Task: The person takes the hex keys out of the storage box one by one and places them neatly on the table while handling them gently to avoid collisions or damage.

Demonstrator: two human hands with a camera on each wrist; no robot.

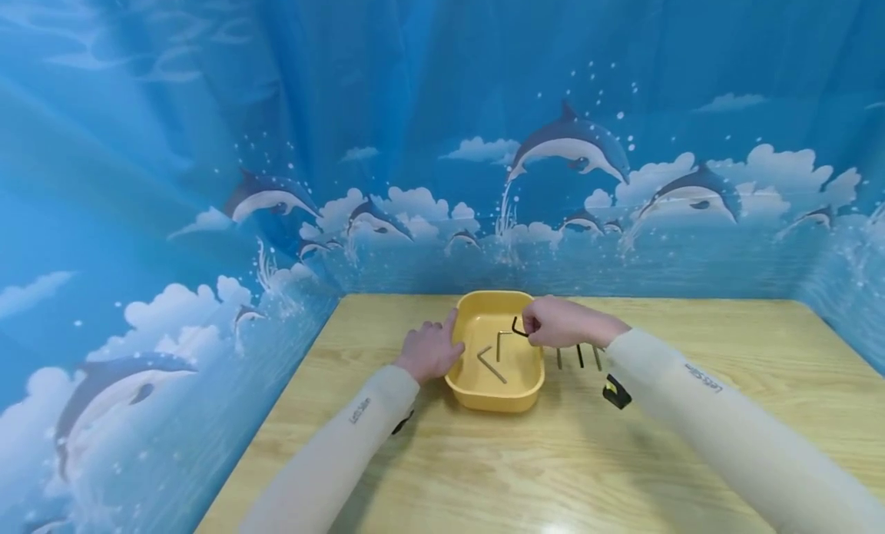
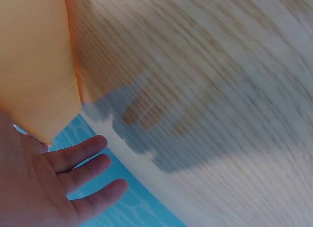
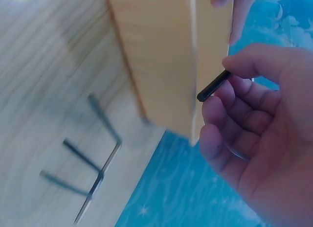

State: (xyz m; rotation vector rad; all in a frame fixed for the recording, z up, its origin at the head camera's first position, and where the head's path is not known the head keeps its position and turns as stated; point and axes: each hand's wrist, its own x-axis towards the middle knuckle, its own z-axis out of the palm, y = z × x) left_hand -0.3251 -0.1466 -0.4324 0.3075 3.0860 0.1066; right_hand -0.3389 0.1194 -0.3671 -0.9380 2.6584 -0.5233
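Observation:
A yellow tray [image 1: 494, 403] stands on the table, with two grey hex keys [image 1: 492, 369] lying apart on its floor. At its left side my left hand [image 1: 430, 351] holds the rim between thumb and index finger; the other fingers stretch out beside the outer wall in the left wrist view. Over the right rim, my right hand [image 1: 563, 321] pinches a black hex key [image 3: 214, 86], its bent end pointing into the tray. Right of the tray, beneath that hand, lie a black hex key [image 1: 580, 356] and two grey ones [image 1: 598, 357], side by side.
The wood-patterned table [image 1: 470, 472] spreads out around the tray. A blue curtain [image 1: 429, 134] printed with dolphins hangs behind the table's far edge and along its sides. Black straps with cameras [image 1: 616, 392] sit at the wrists.

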